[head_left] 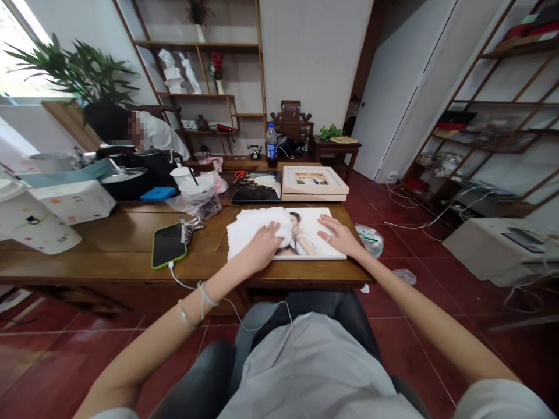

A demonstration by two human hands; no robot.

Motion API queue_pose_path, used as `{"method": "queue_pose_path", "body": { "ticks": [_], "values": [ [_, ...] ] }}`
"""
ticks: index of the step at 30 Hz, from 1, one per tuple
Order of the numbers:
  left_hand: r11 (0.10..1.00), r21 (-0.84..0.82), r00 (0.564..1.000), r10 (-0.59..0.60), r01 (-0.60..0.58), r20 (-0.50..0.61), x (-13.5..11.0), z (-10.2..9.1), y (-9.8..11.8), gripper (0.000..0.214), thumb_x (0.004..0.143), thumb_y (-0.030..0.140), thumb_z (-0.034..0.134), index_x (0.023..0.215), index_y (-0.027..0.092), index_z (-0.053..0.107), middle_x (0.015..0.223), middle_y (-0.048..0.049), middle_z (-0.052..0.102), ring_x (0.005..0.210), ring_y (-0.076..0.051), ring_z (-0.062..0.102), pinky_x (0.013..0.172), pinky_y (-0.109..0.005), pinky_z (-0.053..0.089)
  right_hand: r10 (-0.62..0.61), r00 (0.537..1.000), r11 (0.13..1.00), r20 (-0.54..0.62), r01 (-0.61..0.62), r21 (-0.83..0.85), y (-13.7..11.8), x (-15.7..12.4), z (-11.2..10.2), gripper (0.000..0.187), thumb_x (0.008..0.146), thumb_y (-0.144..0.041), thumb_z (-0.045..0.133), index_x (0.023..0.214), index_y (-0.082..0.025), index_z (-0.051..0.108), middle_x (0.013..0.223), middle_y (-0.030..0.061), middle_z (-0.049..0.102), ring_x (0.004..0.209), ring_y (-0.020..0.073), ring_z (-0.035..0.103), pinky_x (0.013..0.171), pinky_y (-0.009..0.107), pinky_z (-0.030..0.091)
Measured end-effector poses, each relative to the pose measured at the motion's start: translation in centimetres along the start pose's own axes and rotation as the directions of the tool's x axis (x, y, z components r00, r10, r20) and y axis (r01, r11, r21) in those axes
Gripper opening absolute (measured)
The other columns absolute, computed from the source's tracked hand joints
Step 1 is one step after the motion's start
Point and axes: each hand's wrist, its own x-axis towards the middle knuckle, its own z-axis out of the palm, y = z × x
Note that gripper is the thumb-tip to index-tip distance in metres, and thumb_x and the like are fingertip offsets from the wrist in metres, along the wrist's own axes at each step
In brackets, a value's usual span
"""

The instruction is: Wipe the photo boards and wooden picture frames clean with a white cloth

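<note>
Photo panel lies at frame centre on the worktop. Hands are apart: left hand rests on white cloth, grip indeterminate; right hand spreads flat, apparently bracing the panel.

Now a wavy-edged white cloth is being pressed over the flat-lying portrait panel, whose nine-o'clock side is being covered.

Photo panel partly hidden under white cloth and left hand. Paper cup cut by left edge. Lettering on bottle too small to read.
</note>
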Motion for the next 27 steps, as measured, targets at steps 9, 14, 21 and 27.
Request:
{"method": "queue_pose_path", "body": {
  "ticks": [9, 14, 21, 27],
  "values": [
    [0.996, -0.083, 1.000, -0.014, 0.016, 0.021, -2.6, -1.3, 5.0, 0.026, 0.084, 0.008, 0.044, 0.100, 0.010, 0.064, 0.144, -0.0207, 0.033, 0.135, -0.035, 0.025, 0.107, -0.050, 0.026, -0.029, 1.000, 1.000, 0.002, 0.029, 0.004, 0.2, 0.0, -0.1, 0.045, 0.081, -0.034, 0.058, 0.123, -0.017, 0.058, 0.137, 0.0111, 0.048, 0.130, 0.0234, 0.039, 0.110, 0.042, 0.029],
    [0.996, -0.067, 0.998, -0.065, 0.065, -0.001, 1.9, 0.7, 0.9, 0.027, 0.090, 0.026, 0.045, 0.101, 0.010, 0.065, 0.144, -0.0207, 0.033, 0.135, -0.033, 0.028, 0.108, -0.048, 0.026, -0.048, 0.999, 0.998, 0.016, 0.048, 0.031, 0.5, 0.1, -0.2, 0.047, 0.081, -0.035, 0.058, 0.125, -0.016, 0.056, 0.136, 0.0109, 0.048, 0.131, 0.0228, 0.037, 0.111, 0.041, 0.027],
    [0.984, 0.002, 0.983, -0.177, 0.177, -0.055, 6.6, 2.9, -3.5, 0.035, 0.093, 0.033, 0.039, 0.111, 0.012, 0.062, 0.145, -0.0184, 0.031, 0.133, -0.035, 0.029, 0.104, -0.050, 0.028, -0.041, 0.999, 0.999, -0.002, 0.041, 0.034, 0.4, 0.0, -0.2, 0.046, 0.080, -0.035, 0.059, 0.123, -0.017, 0.058, 0.135, 0.0104, 0.049, 0.131, 0.0232, 0.038, 0.110, 0.042, 0.028],
    [0.998, 0.053, 0.999, -0.037, 0.038, -0.022, 5.5, 1.6, -1.3, 0.032, 0.092, 0.021, 0.037, 0.109, 0.012, 0.063, 0.141, -0.0207, 0.037, 0.132, -0.035, 0.032, 0.099, -0.049, 0.035, 0.006, 0.997, 0.998, -0.074, -0.002, 0.056, 0.4, 0.1, 0.2, 0.043, 0.080, -0.033, 0.059, 0.120, -0.018, 0.060, 0.132, 0.0098, 0.053, 0.126, 0.0236, 0.044, 0.109, 0.042, 0.031]
  ]
}}
